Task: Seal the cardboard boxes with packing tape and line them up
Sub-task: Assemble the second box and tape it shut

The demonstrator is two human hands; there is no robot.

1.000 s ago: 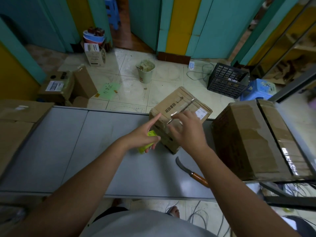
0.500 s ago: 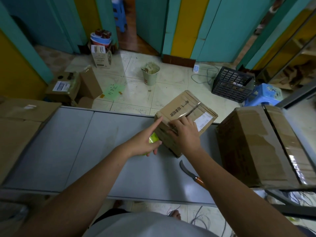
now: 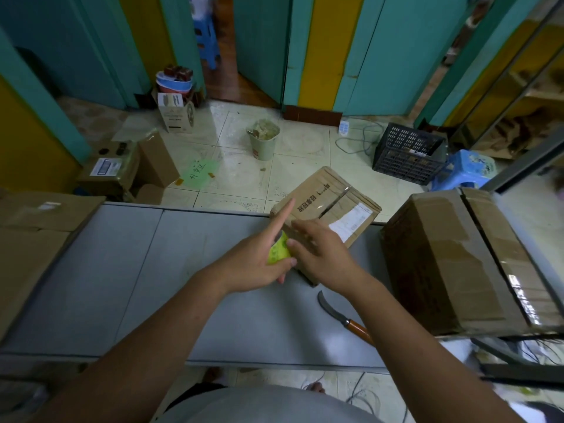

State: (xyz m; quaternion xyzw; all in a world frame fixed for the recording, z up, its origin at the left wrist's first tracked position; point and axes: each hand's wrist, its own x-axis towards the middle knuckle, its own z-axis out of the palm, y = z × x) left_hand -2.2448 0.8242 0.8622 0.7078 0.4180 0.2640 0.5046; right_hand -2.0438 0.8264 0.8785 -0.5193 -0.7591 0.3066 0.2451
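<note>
A small cardboard box [image 3: 328, 199] with a white label and a clear tape strip over its top seam stands at the far edge of the grey table [image 3: 128, 270]. My left hand [image 3: 259, 261] grips a yellow-green tape roll [image 3: 278, 250] against the box's near left side, index finger pointing out along the box. My right hand [image 3: 320, 254] lies with fingers flat on the box's near corner, beside the roll. A large taped cardboard box [image 3: 451, 261] stands at the right end of the table.
A curved knife with a wooden handle [image 3: 341, 315] lies on the table near my right forearm. Flattened cardboard [image 3: 27, 233] is stacked at the left. On the floor beyond are a bin [image 3: 263, 138], a black crate [image 3: 409, 154], a blue stool [image 3: 464, 169] and more boxes [image 3: 122, 166].
My right hand slid from the box's top down to its near corner. The left hand with the tape roll stayed at the box's side, its index finger still extended.
</note>
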